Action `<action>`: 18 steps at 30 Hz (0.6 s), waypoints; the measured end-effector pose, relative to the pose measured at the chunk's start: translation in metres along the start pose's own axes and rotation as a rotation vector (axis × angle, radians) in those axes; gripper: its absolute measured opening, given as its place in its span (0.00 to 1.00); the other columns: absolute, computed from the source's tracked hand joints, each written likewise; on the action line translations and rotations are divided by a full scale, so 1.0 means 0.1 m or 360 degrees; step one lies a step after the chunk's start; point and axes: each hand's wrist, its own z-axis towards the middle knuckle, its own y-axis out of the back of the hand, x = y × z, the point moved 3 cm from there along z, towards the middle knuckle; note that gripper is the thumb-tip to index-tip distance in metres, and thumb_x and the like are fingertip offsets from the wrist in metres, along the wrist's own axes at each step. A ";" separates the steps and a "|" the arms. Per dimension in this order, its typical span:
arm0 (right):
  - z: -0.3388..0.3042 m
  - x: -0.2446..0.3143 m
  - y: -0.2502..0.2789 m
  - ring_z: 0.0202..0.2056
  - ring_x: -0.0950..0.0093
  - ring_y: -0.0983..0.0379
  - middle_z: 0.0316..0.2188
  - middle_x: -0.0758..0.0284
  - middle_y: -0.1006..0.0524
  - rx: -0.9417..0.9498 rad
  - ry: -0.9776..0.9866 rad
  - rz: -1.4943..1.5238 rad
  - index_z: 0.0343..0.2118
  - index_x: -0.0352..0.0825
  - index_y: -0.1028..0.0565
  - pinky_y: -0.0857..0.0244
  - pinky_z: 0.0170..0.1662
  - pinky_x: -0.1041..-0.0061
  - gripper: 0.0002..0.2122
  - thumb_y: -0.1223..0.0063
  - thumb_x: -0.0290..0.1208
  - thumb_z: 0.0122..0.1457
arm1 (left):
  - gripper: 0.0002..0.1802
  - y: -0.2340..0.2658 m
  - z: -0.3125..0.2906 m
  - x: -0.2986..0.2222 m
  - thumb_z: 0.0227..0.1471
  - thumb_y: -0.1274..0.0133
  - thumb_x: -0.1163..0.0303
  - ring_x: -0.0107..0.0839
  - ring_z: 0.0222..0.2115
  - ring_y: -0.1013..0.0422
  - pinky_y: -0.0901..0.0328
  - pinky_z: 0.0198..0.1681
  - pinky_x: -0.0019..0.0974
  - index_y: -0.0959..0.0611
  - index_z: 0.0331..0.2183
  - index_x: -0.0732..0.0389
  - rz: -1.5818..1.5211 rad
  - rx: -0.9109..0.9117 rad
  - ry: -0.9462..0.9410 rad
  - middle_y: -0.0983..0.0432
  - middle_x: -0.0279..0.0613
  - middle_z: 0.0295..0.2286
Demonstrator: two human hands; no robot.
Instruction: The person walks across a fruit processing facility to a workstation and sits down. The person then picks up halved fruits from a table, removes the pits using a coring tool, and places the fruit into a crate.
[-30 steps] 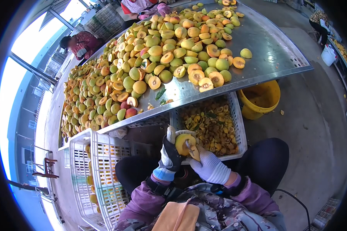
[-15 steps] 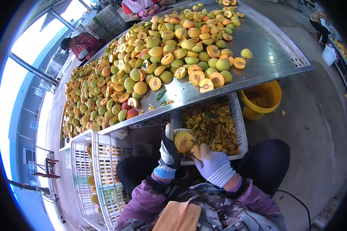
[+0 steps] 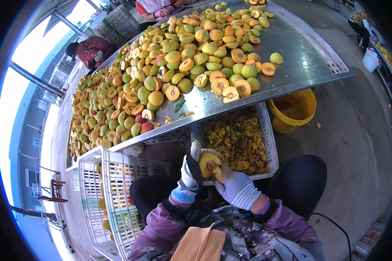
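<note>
My left hand (image 3: 190,172), in a white glove with dark patches, is closed around a yellow-green peach half (image 3: 204,161). My right hand (image 3: 238,187), in a striped pale glove, grips a small tan tool (image 3: 217,174), which looks wooden. Its tip meets the middle of the cut side of the peach half, where a brown spot shows. The exact shape of the tip is hidden. Just beyond both hands, below the table edge, stands a white crate (image 3: 272,152) filled with brown and yellow pits and scraps (image 3: 237,143).
A metal table (image 3: 307,61) bears a large heap of peach halves (image 3: 161,74). White basket crates (image 3: 113,195) with fruit stand at my left; a yellow bucket (image 3: 307,115) stands at the right under the table corner. Co-workers (image 3: 91,50) sit beyond the table. A black cable (image 3: 337,228) lies at lower right.
The tool in my right hand has turned against the peach half, and its tan handle now shows less. Both hands stay nearly in place; the whole view has shifted slightly.
</note>
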 end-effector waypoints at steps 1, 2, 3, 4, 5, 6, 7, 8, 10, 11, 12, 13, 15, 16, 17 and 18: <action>-0.01 -0.03 -0.02 0.21 0.53 0.27 0.17 0.52 0.27 -0.0002 -0.0006 -0.0002 0.38 0.28 0.34 0.32 0.25 0.59 0.16 0.49 0.36 0.54 | 0.40 0.01 0.01 -0.03 0.55 0.65 0.37 0.31 0.27 0.26 0.32 0.36 0.31 0.21 0.31 0.71 0.0070 0.0029 -0.0053 0.23 0.46 0.26; -0.01 -0.05 -0.07 0.23 0.52 0.27 0.17 0.52 0.27 0.0006 0.0082 0.0151 0.38 0.27 0.34 0.32 0.26 0.59 0.16 0.51 0.36 0.55 | 0.40 0.04 0.04 -0.03 0.55 0.65 0.38 0.31 0.27 0.27 0.32 0.35 0.30 0.21 0.30 0.71 0.0121 0.0120 0.0075 0.23 0.45 0.25; -0.01 -0.03 -0.09 0.24 0.51 0.27 0.17 0.51 0.27 0.0020 0.0177 0.0309 0.38 0.27 0.34 0.32 0.27 0.58 0.16 0.52 0.37 0.56 | 0.40 0.07 0.07 -0.02 0.56 0.65 0.39 0.30 0.26 0.27 0.33 0.34 0.30 0.20 0.29 0.71 0.0175 0.0201 0.0202 0.23 0.44 0.24; -0.02 0.00 -0.07 0.24 0.51 0.27 0.17 0.51 0.27 0.0023 0.0176 0.0310 0.38 0.27 0.34 0.32 0.27 0.58 0.16 0.52 0.37 0.56 | 0.39 0.09 0.11 0.01 0.57 0.65 0.41 0.29 0.25 0.27 0.33 0.34 0.29 0.19 0.28 0.70 0.0137 0.0234 0.0195 0.23 0.43 0.23; -0.02 0.03 -0.04 0.28 0.50 0.28 0.23 0.49 0.27 0.0035 0.0118 0.0448 0.37 0.26 0.33 0.32 0.30 0.58 0.15 0.51 0.35 0.55 | 0.39 0.10 0.13 0.03 0.57 0.65 0.41 0.29 0.25 0.27 0.33 0.34 0.29 0.19 0.28 0.70 0.0136 0.0233 0.0198 0.23 0.43 0.23; -0.01 0.06 -0.01 0.33 0.49 0.29 0.29 0.47 0.26 0.0039 0.0062 0.0583 0.37 0.26 0.32 0.33 0.34 0.58 0.14 0.51 0.33 0.55 | 0.38 0.11 0.16 0.05 0.57 0.65 0.41 0.29 0.26 0.27 0.33 0.34 0.29 0.19 0.28 0.70 0.0161 0.0213 0.0251 0.23 0.43 0.23; 0.00 0.05 -0.03 0.33 0.49 0.29 0.29 0.47 0.26 0.0034 0.0060 0.0579 0.37 0.26 0.32 0.33 0.34 0.58 0.14 0.51 0.33 0.55 | 0.38 0.11 0.18 0.07 0.57 0.65 0.42 0.28 0.26 0.27 0.34 0.34 0.29 0.19 0.28 0.70 0.0187 0.0193 0.0304 0.23 0.43 0.23; 0.02 0.01 -0.07 0.33 0.49 0.29 0.29 0.47 0.26 0.0010 -0.0030 0.0491 0.37 0.26 0.32 0.33 0.34 0.58 0.13 0.51 0.32 0.55 | 0.35 0.06 0.18 0.09 0.57 0.63 0.43 0.28 0.25 0.28 0.34 0.34 0.30 0.19 0.29 0.68 0.0132 0.0091 0.0243 0.23 0.42 0.23; 0.04 -0.03 -0.09 0.33 0.48 0.29 0.29 0.48 0.26 -0.0026 -0.0126 0.0400 0.37 0.26 0.32 0.33 0.34 0.59 0.13 0.51 0.31 0.55 | 0.34 -0.11 0.14 0.14 0.57 0.62 0.43 0.28 0.25 0.28 0.34 0.34 0.30 0.19 0.29 0.68 0.0006 -0.0032 0.0083 0.24 0.41 0.23; 0.05 -0.04 -0.09 0.32 0.49 0.29 0.28 0.49 0.26 -0.0051 -0.0133 0.0448 0.38 0.27 0.31 0.33 0.34 0.59 0.12 0.52 0.31 0.55 | 0.33 -0.15 0.12 0.11 0.57 0.61 0.43 0.28 0.25 0.28 0.34 0.34 0.30 0.19 0.29 0.67 -0.0121 -0.0163 -0.0072 0.24 0.40 0.22; 0.02 -0.04 -0.10 0.32 0.49 0.28 0.27 0.50 0.26 -0.0070 -0.0135 0.0498 0.38 0.27 0.31 0.34 0.34 0.60 0.12 0.52 0.31 0.55 | 0.32 -0.19 0.07 0.05 0.57 0.59 0.44 0.26 0.24 0.29 0.34 0.32 0.28 0.20 0.30 0.66 -0.0062 -0.0140 -0.0131 0.24 0.38 0.22; 0.01 -0.07 -0.13 0.32 0.49 0.28 0.27 0.50 0.26 -0.0072 -0.0138 0.0499 0.38 0.27 0.31 0.34 0.34 0.60 0.12 0.52 0.31 0.55 | 0.32 -0.19 0.05 0.04 0.57 0.59 0.44 0.26 0.24 0.29 0.34 0.32 0.28 0.20 0.30 0.66 -0.0061 -0.0137 -0.0129 0.24 0.38 0.22; 0.02 -0.08 -0.16 0.26 0.56 0.27 0.23 0.55 0.26 -0.0175 0.0132 0.0805 0.37 0.29 0.31 0.34 0.30 0.64 0.10 0.53 0.30 0.56 | 0.32 -0.17 0.05 0.01 0.56 0.59 0.44 0.25 0.23 0.30 0.35 0.29 0.27 0.20 0.29 0.67 0.0146 -0.0035 -0.0086 0.24 0.38 0.22; 0.02 -0.08 -0.11 0.26 0.56 0.27 0.23 0.55 0.26 -0.0170 0.0134 0.0809 0.37 0.29 0.31 0.34 0.30 0.64 0.10 0.53 0.30 0.56 | 0.32 -0.15 0.06 0.01 0.56 0.58 0.45 0.24 0.22 0.30 0.35 0.28 0.27 0.20 0.29 0.68 0.0147 -0.0006 0.0010 0.24 0.39 0.22; 0.02 -0.07 -0.07 0.28 0.57 0.27 0.26 0.55 0.26 0.0111 0.0065 0.0958 0.38 0.30 0.31 0.34 0.33 0.65 0.11 0.53 0.31 0.56 | 0.32 -0.10 0.07 0.01 0.56 0.58 0.45 0.24 0.22 0.30 0.35 0.28 0.27 0.20 0.29 0.68 0.0150 -0.0011 0.0010 0.24 0.39 0.22; 0.01 -0.06 -0.05 0.31 0.58 0.27 0.28 0.55 0.26 0.0389 -0.0008 0.1101 0.39 0.30 0.31 0.34 0.35 0.65 0.11 0.53 0.31 0.57 | 0.30 -0.09 0.10 0.00 0.55 0.56 0.46 0.24 0.22 0.29 0.35 0.28 0.27 0.20 0.28 0.68 0.0212 0.0182 -0.0064 0.23 0.39 0.22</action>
